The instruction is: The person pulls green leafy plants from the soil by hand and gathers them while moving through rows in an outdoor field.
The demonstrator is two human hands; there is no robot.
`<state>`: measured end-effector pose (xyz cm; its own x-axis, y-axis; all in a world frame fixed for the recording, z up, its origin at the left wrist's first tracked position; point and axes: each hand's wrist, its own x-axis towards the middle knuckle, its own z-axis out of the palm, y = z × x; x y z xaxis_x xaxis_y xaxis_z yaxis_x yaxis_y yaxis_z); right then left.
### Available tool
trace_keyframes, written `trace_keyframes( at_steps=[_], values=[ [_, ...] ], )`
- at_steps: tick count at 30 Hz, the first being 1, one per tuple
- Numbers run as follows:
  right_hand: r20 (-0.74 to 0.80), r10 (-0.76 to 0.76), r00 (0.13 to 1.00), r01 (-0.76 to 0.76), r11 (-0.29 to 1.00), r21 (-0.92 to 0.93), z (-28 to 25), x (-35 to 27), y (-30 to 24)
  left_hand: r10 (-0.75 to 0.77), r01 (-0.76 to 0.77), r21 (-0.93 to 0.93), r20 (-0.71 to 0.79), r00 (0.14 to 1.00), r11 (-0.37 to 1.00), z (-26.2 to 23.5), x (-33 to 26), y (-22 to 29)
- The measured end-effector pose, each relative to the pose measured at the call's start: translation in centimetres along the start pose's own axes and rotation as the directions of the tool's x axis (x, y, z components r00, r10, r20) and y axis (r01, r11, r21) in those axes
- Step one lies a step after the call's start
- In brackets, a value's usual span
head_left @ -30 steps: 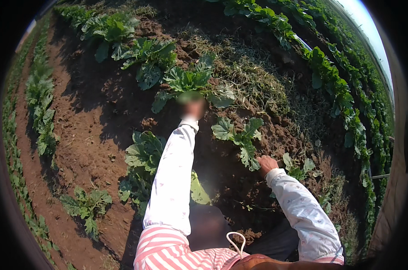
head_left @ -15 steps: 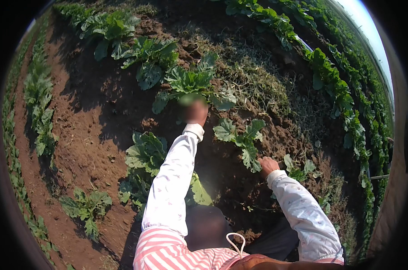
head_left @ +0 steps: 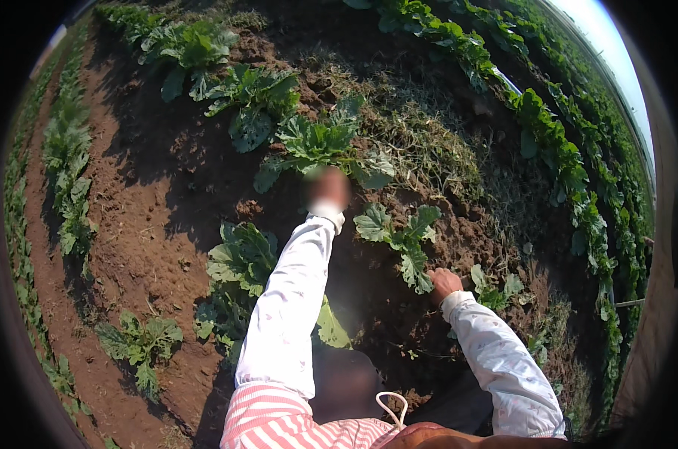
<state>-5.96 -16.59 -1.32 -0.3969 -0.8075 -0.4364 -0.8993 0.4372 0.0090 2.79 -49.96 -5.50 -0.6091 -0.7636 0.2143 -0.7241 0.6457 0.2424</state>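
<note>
My left hand (head_left: 330, 190) reaches out at the foot of a leafy green plant (head_left: 318, 140) with holed, broad leaves. That hand is blurred, so its fingers and anything in them cannot be made out. My right hand (head_left: 446, 283) is low over the brown soil, its fingers curled in; what they hold, if anything, is hidden. It lies between the lower leaf tip of a small plant (head_left: 405, 238) and another small plant (head_left: 496, 290) to its right. Both forearms wear white patterned sleeves.
Larger leafy plants (head_left: 241, 258) grow beside my left forearm, and more (head_left: 255, 101) continue the row ahead. A lone plant (head_left: 140, 344) stands on bare soil at left. Dry cut grass (head_left: 428, 150) covers the ground ahead right, before another green row (head_left: 559, 157).
The view has shifted slightly. My left hand has drawn back a little from the plant's base; my right hand stays in nearly the same spot.
</note>
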Motion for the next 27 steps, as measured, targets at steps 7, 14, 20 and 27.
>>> trace_keyframes(
  at_steps=[7,14,20,27],
  values=[
    [0.036,0.029,0.999,-0.03,0.999,0.012,-0.4,-0.2,-0.4,-0.089,0.088,-0.254,0.01,0.996,0.963,3.0,2.7,-0.2],
    [0.016,0.041,0.999,-0.041,0.999,-0.005,-0.8,-0.5,-0.9,-0.031,0.035,-0.242,0.019,0.999,0.97,-0.8,0.0,1.6],
    [-0.028,0.024,0.999,-0.024,1.0,-0.001,0.0,-0.4,-0.4,0.388,-0.275,-0.392,0.245,0.888,0.878,-5.2,-5.0,1.6],
    [-0.004,0.028,1.0,-0.028,0.999,0.036,-0.4,-0.6,-0.6,-0.126,0.187,-0.585,0.143,0.982,0.789,-6.2,-2.5,-7.2]
  ],
)
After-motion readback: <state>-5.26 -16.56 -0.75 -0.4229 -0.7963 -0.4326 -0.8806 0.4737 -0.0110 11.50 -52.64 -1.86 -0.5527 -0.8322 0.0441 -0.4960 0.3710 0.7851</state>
